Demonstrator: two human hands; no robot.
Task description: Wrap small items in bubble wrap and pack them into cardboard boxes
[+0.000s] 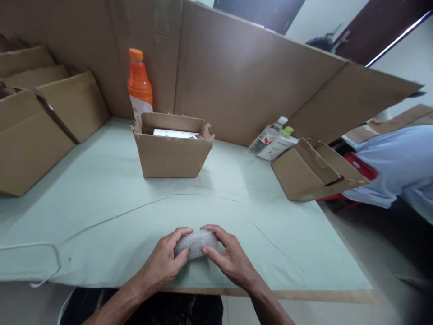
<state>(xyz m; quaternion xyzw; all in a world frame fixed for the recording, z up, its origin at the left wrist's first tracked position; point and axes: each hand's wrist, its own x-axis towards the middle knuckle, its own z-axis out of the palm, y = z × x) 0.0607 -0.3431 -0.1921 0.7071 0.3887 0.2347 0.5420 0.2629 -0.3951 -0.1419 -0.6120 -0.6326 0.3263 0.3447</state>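
A small bundle wrapped in bubble wrap (196, 243) lies on the pale green table cover (101, 198) near the front edge. My left hand (165, 259) curls round its left end, fingers closed on the wrap. My right hand (230, 257) grips its right end the same way, thumb underneath. Beyond them an open cardboard box (172, 151) stands in the middle of the table with a white packet (174, 133) inside.
An orange drink bottle (139, 85) stands behind the box against a tall cardboard wall (243, 76). Larger cartons (40, 122) sit at left. At right lie two plastic bottles (274, 140) and a tipped carton (311, 171). A person's light blue sleeve (395, 167) shows at far right.
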